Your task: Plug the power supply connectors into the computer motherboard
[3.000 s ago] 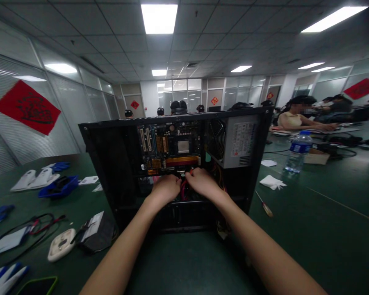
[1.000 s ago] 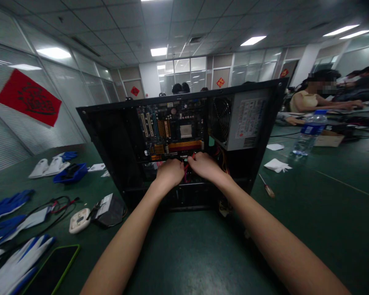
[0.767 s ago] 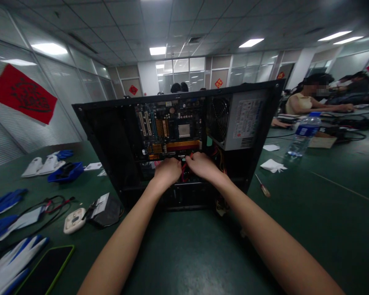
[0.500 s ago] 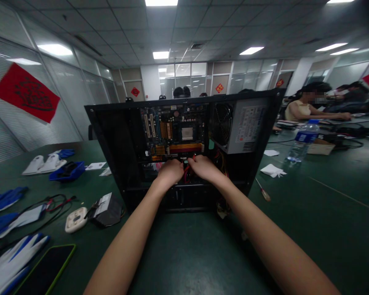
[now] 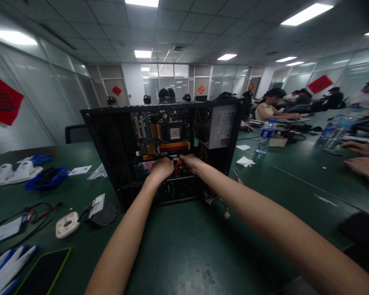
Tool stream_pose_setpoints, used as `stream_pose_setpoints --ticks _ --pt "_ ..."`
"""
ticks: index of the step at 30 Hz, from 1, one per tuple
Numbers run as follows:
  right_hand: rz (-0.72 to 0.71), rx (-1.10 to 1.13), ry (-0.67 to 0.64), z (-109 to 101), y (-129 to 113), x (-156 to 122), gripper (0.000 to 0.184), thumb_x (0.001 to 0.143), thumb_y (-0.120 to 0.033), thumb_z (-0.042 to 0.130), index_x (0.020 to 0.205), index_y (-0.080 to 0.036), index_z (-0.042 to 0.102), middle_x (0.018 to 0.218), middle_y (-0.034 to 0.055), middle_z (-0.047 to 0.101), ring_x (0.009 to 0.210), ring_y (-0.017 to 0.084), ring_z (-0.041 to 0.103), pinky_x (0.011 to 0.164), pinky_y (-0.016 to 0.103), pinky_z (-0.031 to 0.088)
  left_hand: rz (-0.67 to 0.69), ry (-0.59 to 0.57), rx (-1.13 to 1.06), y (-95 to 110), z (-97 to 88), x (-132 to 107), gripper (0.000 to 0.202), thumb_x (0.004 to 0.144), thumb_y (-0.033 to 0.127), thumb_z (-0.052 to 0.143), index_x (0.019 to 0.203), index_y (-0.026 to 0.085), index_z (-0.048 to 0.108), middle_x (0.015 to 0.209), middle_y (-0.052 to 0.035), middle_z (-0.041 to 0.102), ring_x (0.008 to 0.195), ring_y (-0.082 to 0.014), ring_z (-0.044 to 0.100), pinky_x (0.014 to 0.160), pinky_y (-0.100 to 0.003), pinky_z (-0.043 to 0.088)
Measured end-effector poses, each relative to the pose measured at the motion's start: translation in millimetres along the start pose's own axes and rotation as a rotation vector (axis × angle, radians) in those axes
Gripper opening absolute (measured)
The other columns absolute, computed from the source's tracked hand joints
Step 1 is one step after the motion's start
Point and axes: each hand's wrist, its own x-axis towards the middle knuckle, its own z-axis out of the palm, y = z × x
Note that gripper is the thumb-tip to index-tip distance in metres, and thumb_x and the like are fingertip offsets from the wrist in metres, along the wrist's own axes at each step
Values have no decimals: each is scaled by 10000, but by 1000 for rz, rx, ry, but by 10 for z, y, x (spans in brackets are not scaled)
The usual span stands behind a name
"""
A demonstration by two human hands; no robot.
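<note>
An open black computer case (image 5: pixel 102 143) lies on its side edge on the green table, its inside facing me. A motherboard (image 5: pixel 175 133) and a grey power supply (image 5: pixel 223 127) with a fan are mounted in it. Both my hands reach in just below the motherboard. My left hand (image 5: pixel 162 168) is closed near the board's lower edge; what its fingertips hold, if anything, is hidden. My right hand (image 5: pixel 190 162) pinches red cables (image 5: pixel 177 168) beside it. Loose wires with a white connector (image 5: pixel 226 214) hang out at the case's lower right.
Left on the table are a blue tray (image 5: pixel 46 179), a small dark boxy unit (image 5: pixel 101 211), a white rounded gadget (image 5: pixel 67 225), gloves (image 5: pixel 10 262) and a phone (image 5: pixel 44 270). At right are a water bottle (image 5: pixel 266 137), crumpled tissue (image 5: pixel 245 162), a screwdriver (image 5: pixel 238 177) and a co-worker's hands (image 5: pixel 364 164).
The view has turned to the right, so the case sits further left and more of the right side shows. My hands stay at the same spot inside the case; the right hand's fingers have shifted slightly.
</note>
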Motion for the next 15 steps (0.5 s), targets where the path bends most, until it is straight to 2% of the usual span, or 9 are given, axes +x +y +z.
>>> stream_pose_setpoints --ticks 6,10,15 --pt "55 61 -17 268 11 75 361 1057 -230 375 718 -174 486 489 -54 479 367 81 451 408 198 377 -1 -14 9 -32 -14 -6 423 961 362 386 1043 132 732 1136 -235 723 1081 -343 695 835 -368 511" --pt "57 62 -16 302 21 93 367 1049 -209 381 703 -171 501 482 -44 489 360 86 445 388 197 367 -1 -20 3 -54 -13 -6 422 964 363 386 1075 135 723 1159 -232 717 1093 -344 693 838 -377 517" --pt "43 42 -8 303 44 157 324 1050 -228 388 772 -163 542 479 -42 504 360 88 448 396 192 391 6 -19 -12 -75 -2 -5 419 964 384 400 1099 139 712 1164 -226 718 1094 -338 692 837 -378 522"
